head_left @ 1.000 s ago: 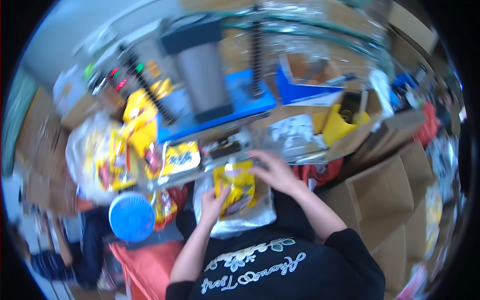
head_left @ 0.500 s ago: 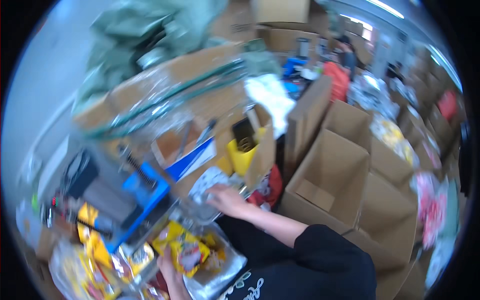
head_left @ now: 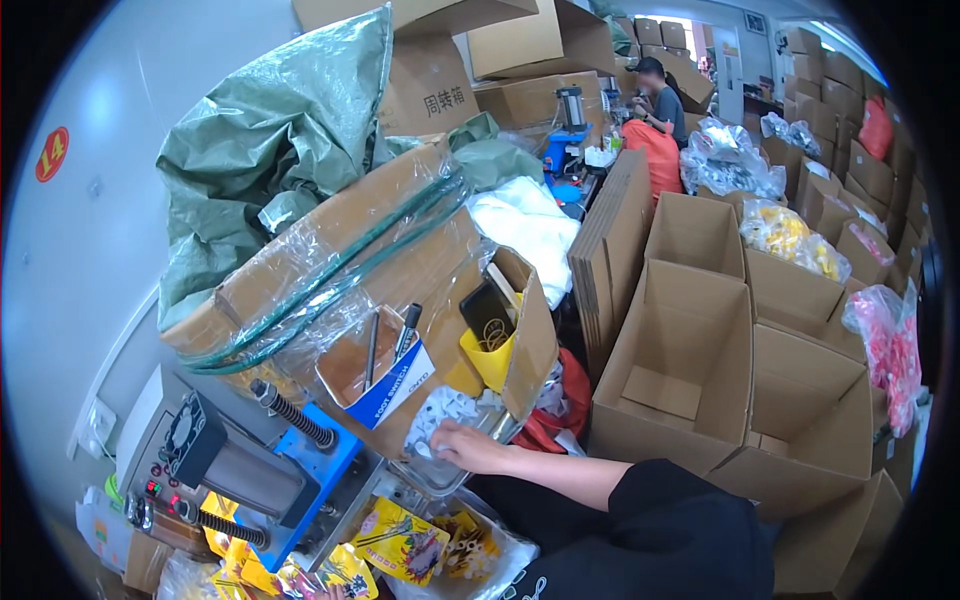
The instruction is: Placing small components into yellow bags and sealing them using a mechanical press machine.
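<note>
My right hand (head_left: 466,447) reaches into a clear plastic tray (head_left: 448,480), its fingers curled down among small white and grey pieces (head_left: 440,412). What its fingertips pinch, if anything, is hidden. Only a sliver of my left hand (head_left: 332,592) shows at the lower edge, beside yellow printed packets (head_left: 345,570); its fingers cannot be made out. Between the hands a yellow packet (head_left: 402,540) lies at the edge of an open clear bag (head_left: 510,565) holding small yellow and white pieces. A blue and grey press (head_left: 250,480) with springs stands left of the tray.
Behind the tray are a pen box (head_left: 385,385), a yellow holder (head_left: 490,358) with a phone and a large taped carton (head_left: 330,240). Open cartons (head_left: 670,370) line my right. A person (head_left: 662,105) sits at the far end near a red sack (head_left: 655,155).
My left hand has moved down toward the lower edge, away from the yellow packet it was at. My right hand stays in the tray. The view has shifted and become sharper.
</note>
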Action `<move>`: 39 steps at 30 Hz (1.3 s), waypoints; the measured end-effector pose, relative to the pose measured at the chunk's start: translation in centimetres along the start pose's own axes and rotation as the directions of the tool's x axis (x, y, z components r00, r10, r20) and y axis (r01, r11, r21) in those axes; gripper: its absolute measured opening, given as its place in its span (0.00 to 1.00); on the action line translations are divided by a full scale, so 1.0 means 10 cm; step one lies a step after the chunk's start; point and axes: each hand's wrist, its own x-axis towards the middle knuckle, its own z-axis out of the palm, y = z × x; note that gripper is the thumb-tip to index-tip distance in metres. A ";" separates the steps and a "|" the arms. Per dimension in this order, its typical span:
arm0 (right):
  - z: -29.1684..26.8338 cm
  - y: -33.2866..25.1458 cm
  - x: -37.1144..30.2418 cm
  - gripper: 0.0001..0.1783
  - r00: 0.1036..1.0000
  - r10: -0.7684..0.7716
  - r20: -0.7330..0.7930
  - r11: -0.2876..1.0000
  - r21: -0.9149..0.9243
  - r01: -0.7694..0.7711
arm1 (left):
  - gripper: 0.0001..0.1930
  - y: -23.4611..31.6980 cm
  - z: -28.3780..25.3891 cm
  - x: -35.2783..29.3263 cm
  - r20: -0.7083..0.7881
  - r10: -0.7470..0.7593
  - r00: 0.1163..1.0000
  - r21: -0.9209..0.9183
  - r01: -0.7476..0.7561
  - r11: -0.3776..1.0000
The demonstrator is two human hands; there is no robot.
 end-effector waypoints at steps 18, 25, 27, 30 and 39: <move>-0.10 -0.61 -0.08 0.13 0.991 -0.054 0.121 0.967 0.255 0.021 | 0.05 0.64 0.32 -0.22 0.485 -0.301 0.821 -0.792 0.559 0.247; 0.38 -0.94 -0.25 0.13 0.834 -0.218 0.507 0.833 0.542 -0.112 | 0.09 0.71 0.34 -0.40 0.525 -0.158 0.836 -0.652 0.514 0.557; 0.60 -0.88 -0.32 0.13 0.838 -0.162 0.521 0.728 0.637 -0.255 | 0.12 0.86 0.22 -0.40 0.587 -0.297 0.753 -0.602 0.651 0.462; 0.50 -0.96 -0.29 0.15 0.779 -0.017 0.627 0.787 0.489 -0.377 | 0.15 0.89 0.19 -0.40 0.628 -0.360 0.690 -0.526 0.717 0.458; 0.28 -0.74 -0.18 0.14 0.972 0.047 0.230 0.949 0.293 -0.115 | 0.15 0.86 0.29 0.27 0.755 -0.411 0.510 -0.611 0.776 -0.160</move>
